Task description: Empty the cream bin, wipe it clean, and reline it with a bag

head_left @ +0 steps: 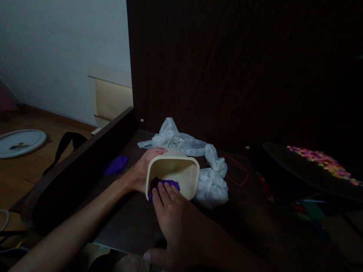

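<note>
A cream plastic container [194,176] lies tipped on its side, its rounded square mouth facing me. My left hand [143,166] is closed around its left side, the fingers reaching over the top. Inside the mouth is a crumpled purple cloth [172,183], partly covered by my fingers. My right hand [172,213] lies with its fingers stretched flat on that cloth, against the lower inner wall, and the thumb sticks out apart below. Another purple piece [116,165] rests on the dark surface, left of my left hand.
A knotted white plastic bag [213,187] lies behind and right of the container on the dark tabletop [125,230]. A reddish frame-like ring [240,177] is beyond it. Small colourful pieces [325,163] sit at right. A raised dark edge [76,167] borders the left; a white lid [15,143] lies on the floor.
</note>
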`<state>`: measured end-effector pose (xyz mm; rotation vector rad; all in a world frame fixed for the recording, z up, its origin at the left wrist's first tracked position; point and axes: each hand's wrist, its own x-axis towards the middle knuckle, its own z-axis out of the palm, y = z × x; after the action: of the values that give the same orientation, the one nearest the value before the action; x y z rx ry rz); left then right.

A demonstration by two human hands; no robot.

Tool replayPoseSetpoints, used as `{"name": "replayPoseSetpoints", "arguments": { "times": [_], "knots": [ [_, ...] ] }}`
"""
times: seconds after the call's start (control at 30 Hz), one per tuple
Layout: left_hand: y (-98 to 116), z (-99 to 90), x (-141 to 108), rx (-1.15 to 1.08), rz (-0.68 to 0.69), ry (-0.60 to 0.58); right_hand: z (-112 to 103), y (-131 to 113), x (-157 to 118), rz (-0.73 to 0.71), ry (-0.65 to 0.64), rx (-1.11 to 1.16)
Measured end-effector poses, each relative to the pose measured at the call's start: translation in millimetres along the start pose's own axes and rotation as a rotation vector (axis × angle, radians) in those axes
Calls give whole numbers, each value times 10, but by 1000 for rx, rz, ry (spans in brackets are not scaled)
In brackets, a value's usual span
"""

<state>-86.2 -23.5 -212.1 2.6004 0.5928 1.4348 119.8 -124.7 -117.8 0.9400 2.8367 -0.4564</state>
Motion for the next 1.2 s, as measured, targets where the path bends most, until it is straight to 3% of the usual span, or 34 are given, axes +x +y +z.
{"name": "replayPoseSetpoints", "arguments": {
  "times": [0.3, 0.47, 0.73, 0.93, 1.07, 1.2],
  "knots": [
    [23, 7, 34, 30, 21, -6, 23, 135, -147, 137, -102, -16],
    [29, 10, 34, 56, 10, -23, 21, 192, 29, 175, -80, -69],
    [-5, 34, 17, -16, 31, 33, -55, 310, 386, 212, -175, -71],
    [-21, 21, -20, 19, 1, -5, -94, 327, 640, 248, -231, -58],
    [-26, 8, -18, 38, -4, -22, -131, 280, 698, 240, -261, -46],
    [-19, 7, 2, -5, 11, -8, -103, 223, 674, 185, -207, -51]
  ]
}}
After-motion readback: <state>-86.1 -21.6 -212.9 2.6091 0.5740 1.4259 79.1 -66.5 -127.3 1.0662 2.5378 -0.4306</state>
